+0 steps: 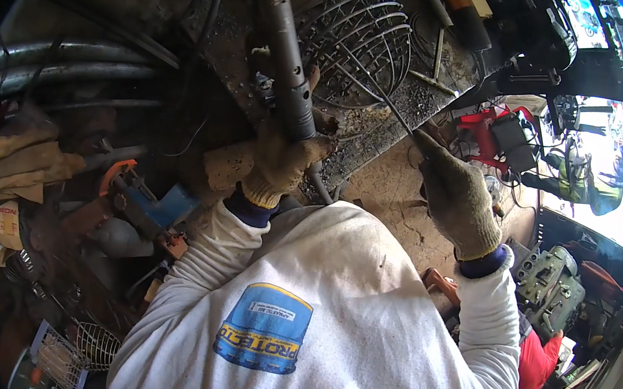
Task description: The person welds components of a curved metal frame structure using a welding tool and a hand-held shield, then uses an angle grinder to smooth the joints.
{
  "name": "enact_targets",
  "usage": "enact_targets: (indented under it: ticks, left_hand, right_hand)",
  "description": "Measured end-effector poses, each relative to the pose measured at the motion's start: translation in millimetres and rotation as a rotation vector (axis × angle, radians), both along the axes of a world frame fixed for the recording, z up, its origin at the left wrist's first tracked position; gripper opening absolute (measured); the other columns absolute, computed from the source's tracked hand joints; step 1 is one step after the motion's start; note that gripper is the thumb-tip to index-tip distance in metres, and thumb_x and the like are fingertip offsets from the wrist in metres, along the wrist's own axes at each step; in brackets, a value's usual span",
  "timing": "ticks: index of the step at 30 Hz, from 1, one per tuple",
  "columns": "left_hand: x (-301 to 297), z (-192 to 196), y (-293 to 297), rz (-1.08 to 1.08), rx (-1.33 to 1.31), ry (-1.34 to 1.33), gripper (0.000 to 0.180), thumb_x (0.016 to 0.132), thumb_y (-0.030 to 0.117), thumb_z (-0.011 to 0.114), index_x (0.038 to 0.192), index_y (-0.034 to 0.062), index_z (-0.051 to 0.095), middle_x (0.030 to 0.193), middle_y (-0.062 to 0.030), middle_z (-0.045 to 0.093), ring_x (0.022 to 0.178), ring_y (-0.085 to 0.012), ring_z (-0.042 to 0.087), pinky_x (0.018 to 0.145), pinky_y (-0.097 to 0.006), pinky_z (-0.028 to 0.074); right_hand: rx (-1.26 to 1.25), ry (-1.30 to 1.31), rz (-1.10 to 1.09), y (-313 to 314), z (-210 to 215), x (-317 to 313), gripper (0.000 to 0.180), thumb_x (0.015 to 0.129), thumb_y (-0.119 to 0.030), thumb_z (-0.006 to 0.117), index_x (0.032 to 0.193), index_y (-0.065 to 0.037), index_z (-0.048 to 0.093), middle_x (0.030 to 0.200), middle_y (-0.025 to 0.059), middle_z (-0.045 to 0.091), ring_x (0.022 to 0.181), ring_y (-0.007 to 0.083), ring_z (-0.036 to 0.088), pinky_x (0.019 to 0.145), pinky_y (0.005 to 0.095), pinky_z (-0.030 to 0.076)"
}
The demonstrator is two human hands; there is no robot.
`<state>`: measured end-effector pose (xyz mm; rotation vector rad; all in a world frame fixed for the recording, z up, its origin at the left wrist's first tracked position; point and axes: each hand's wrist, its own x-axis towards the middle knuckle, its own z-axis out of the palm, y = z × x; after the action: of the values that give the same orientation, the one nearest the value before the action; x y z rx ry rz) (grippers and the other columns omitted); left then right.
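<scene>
A thin metal rod (384, 99) runs from the gloved right hand (456, 195) up toward eleven o'clock, its far end reaching the domed wire grille (360, 35) that lies on the scorched, grit-strewn metal bench (398, 104) at the top centre of the view. The right hand's fingers are curled tight round the rod's near end, pinching it like a pencil. Such a rod looks light but springy, so its tip would wander unless it is gripped close and firmly; the grille, made of slender bent wires, seems light, open and easily distorted, best held by its outer ring. At ten o'clock from the grille, the left hand (280, 164) in a worn knit glove is wrapped fully round the lower end of a dark, perforated cylindrical tool (285, 57) that stands nearly upright, a stiff and probably weighty thing taken low on its body. Farther out, at nine o'clock, grey hoses (58, 62) lie along the floor; at eight o'clock sit an orange-and-blue clamp (138, 198) and crumpled rags (11, 164); at four o'clock stands a grey-green machine (551, 287).
</scene>
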<state>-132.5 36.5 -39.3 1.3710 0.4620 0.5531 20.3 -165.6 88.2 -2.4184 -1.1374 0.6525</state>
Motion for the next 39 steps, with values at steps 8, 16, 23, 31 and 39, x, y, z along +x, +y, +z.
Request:
enact_targets:
  ticks: [8, 16, 23, 31, 39]
  left_hand:
    - [-24, 0, -6, 0.003, -0.150, 0.144, 0.071, 0.070, -0.001, 0.063, 0.139, 0.0072, 0.052, 0.100, -0.0044, 0.064, 0.081, -0.0138, 0.060, 0.071, -0.029, 0.053]
    - [-35, -36, -8, -0.002, 0.103, 0.011, 0.043, 0.072, -0.004, 0.065, 0.114, 0.0023, 0.061, 0.098, -0.0053, 0.066, 0.088, -0.0166, 0.064, 0.076, -0.031, 0.054]
    - [-35, -28, -9, -0.003, -0.193, -0.060, 0.034, 0.080, 0.009, 0.068, 0.112, -0.0008, 0.064, 0.106, -0.0091, 0.067, 0.096, -0.0206, 0.065, 0.085, -0.037, 0.054]
    - [-35, -27, -5, -0.048, -0.108, -0.015, 0.032, 0.079, 0.010, 0.066, 0.110, -0.0004, 0.065, 0.103, -0.0085, 0.066, 0.092, -0.0204, 0.064, 0.081, -0.037, 0.054]
    - [-30, -34, -4, -0.019, 0.179, -0.113, 0.035, 0.076, 0.001, 0.070, 0.110, -0.0024, 0.063, 0.104, -0.0095, 0.064, 0.085, -0.0187, 0.063, 0.074, -0.033, 0.056]
  right_hand:
    - [-0.021, -0.130, 0.041, 5, 3, -4, 0.044, 0.095, -0.009, 0.059, 0.139, -0.014, 0.060, 0.079, 0.0121, 0.069, 0.069, 0.0287, 0.071, 0.060, 0.0390, 0.054]
    - [0.001, -0.037, -0.052, 1, -5, -7, 0.045, 0.096, -0.006, 0.059, 0.140, -0.013, 0.060, 0.075, 0.0137, 0.064, 0.063, 0.0270, 0.064, 0.060, 0.0383, 0.052]
    - [0.019, 0.084, -0.122, 2, 1, -11, 0.044, 0.099, -0.003, 0.055, 0.143, -0.010, 0.058, 0.074, 0.0062, 0.056, 0.061, 0.0132, 0.057, 0.058, 0.0306, 0.048]
    - [-0.003, 0.031, -0.087, 5, 4, -13, 0.047, 0.097, -0.002, 0.055, 0.143, -0.010, 0.058, 0.075, 0.0104, 0.059, 0.061, 0.0195, 0.059, 0.059, 0.0339, 0.049]
    - [0.052, -0.034, -0.035, 2, -2, -13, 0.045, 0.099, -0.004, 0.054, 0.144, -0.011, 0.058, 0.067, 0.0024, 0.054, 0.058, 0.0098, 0.053, 0.055, 0.0288, 0.047]
